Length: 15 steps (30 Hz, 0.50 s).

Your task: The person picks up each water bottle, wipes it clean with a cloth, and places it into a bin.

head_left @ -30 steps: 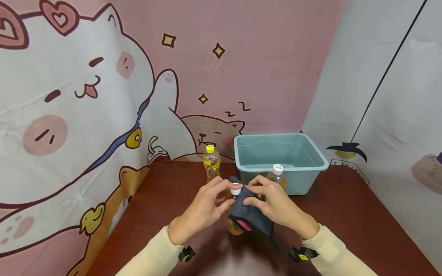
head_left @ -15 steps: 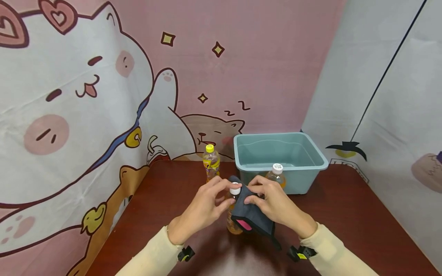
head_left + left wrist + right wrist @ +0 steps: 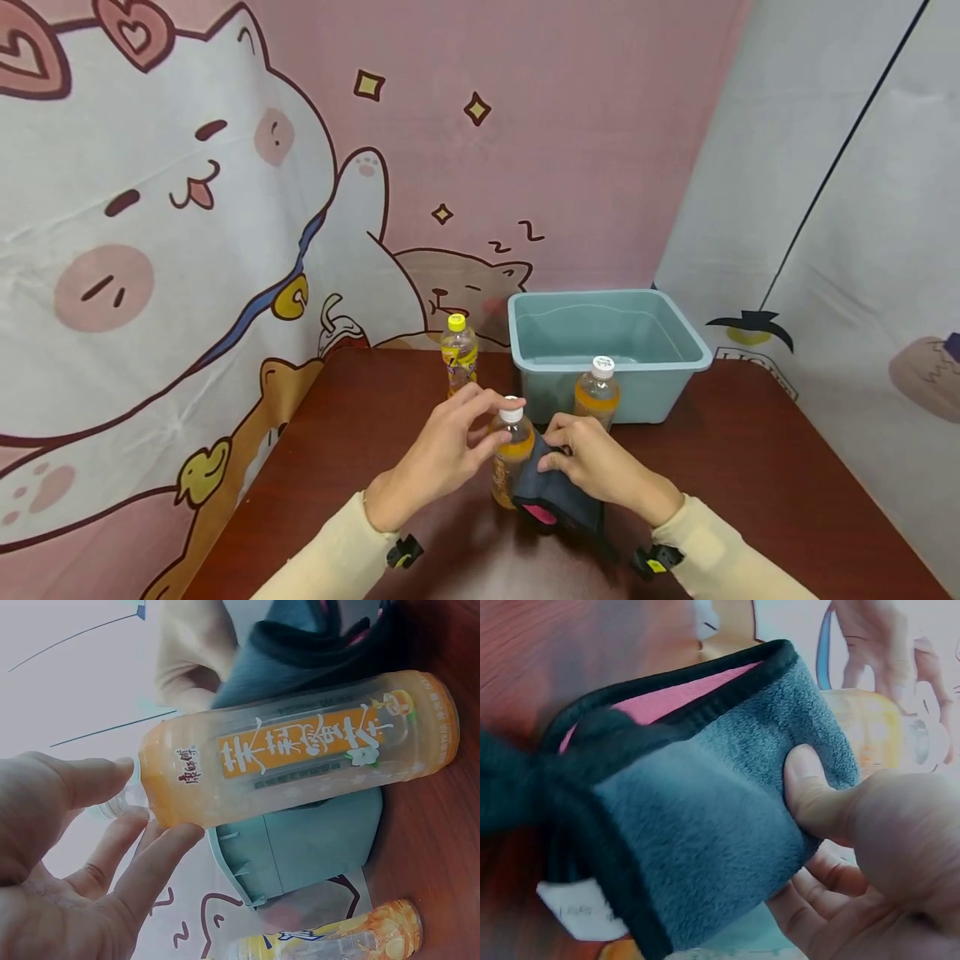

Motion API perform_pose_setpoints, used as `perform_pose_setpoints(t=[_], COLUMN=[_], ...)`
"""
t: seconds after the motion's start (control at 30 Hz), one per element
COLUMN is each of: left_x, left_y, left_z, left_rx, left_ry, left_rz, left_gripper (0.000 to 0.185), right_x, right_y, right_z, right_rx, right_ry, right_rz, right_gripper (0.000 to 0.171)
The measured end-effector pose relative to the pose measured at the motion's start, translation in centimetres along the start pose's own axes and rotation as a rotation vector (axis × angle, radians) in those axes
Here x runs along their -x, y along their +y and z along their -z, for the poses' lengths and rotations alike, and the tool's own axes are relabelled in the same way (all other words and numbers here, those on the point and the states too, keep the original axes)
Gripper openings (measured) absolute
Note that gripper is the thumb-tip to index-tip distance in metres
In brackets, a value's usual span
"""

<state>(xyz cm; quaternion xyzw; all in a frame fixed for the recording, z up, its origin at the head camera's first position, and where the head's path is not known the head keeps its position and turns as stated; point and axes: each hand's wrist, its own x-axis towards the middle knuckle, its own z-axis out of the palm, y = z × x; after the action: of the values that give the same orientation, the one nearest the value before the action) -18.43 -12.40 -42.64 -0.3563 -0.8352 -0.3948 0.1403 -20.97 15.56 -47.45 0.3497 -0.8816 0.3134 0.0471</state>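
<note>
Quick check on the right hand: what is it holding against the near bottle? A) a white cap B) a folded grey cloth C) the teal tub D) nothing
B: the right hand grips a folded grey cloth against the near bottle.

Cream long sleeves (image 3: 330,550), black-and-yellow wrist camera clips (image 3: 405,552).

Fluffy grey cloth (image 3: 705,817), glossy plastic bottle (image 3: 300,750)
</note>
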Motion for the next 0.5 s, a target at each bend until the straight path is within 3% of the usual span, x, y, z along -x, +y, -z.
perform_pose_setpoints(t=[0.13,0.37,0.5], left_x=[0.1,0.0,0.0], left_y=[0.0,-0.1,-0.1], left_z=[-0.1,-0.1,-0.1], left_rx=[0.003,-0.003,-0.001], left_ry=[-0.003,-0.001,-0.010], left_rz=[0.005,0.006,0.020], left_gripper=[0.048,0.045,0.044], right_x=[-0.1,-0.2,-0.3], right_y=[0.6,1.2,1.2], right_z=[-1.0,-2.2,-2.4], right_rx=[0.014,0.015,0.038], right_ry=[-0.045,-0.152,-0.153], right_rz=[-0.006,-0.017,-0.007], right_gripper=[0.007,0.050,0.052])
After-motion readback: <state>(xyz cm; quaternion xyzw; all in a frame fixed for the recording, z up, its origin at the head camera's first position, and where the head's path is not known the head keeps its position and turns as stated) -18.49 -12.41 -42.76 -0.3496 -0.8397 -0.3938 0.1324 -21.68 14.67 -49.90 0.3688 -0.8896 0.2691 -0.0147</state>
